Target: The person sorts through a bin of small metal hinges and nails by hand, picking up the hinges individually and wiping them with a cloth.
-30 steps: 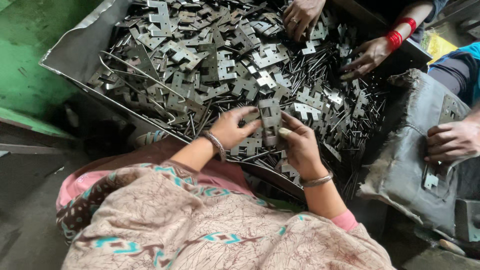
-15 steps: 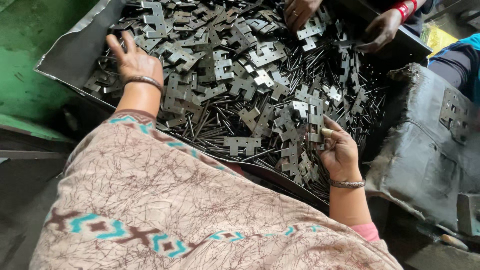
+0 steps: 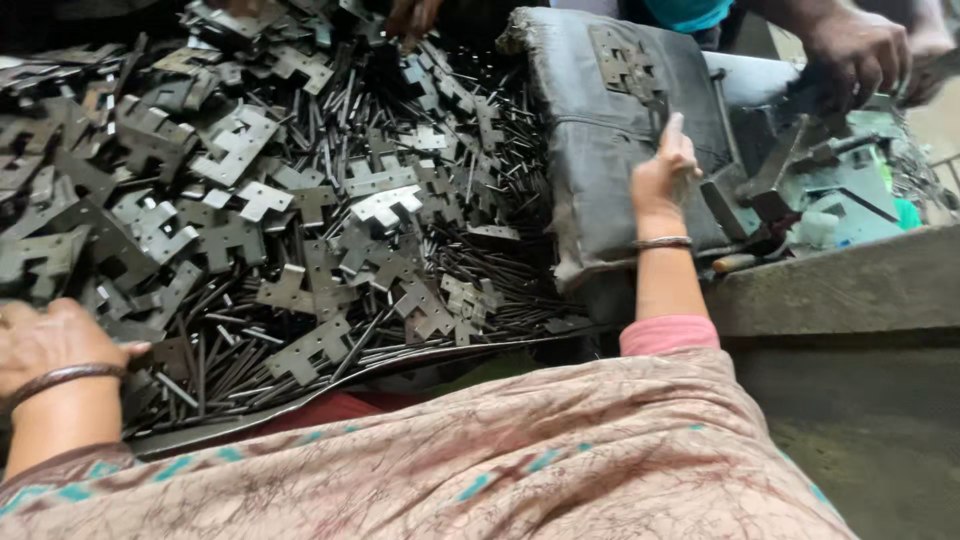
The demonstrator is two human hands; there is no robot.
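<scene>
A big heap of flat grey metal hinge plates [image 3: 240, 140] mixed with thin dark metal pins [image 3: 480, 270] fills a sheet-metal tray [image 3: 420, 356] in front of me. My left hand [image 3: 50, 342], with a bangle at the wrist, rests on the heap at the tray's near left edge; its fingers are hidden. My right hand [image 3: 662, 168] reaches out to the right and lies flat against a worn grey padded block [image 3: 600, 160], with one finger pointing up and nothing seen in it. A few hinge plates [image 3: 625, 60] lie on top of the block.
Another person's hand [image 3: 858, 52] works over a cluttered bench of metal parts and green pieces [image 3: 850, 200] at the top right. A second person's hand [image 3: 412, 14] dips into the heap at the top. A grey ledge [image 3: 840, 290] runs below the bench. My patterned shawl [image 3: 500, 460] covers the foreground.
The view has swung to the right. My left hand came back from the far left of the heap to its near edge. My right hand left the heap and reached to the padded block.
</scene>
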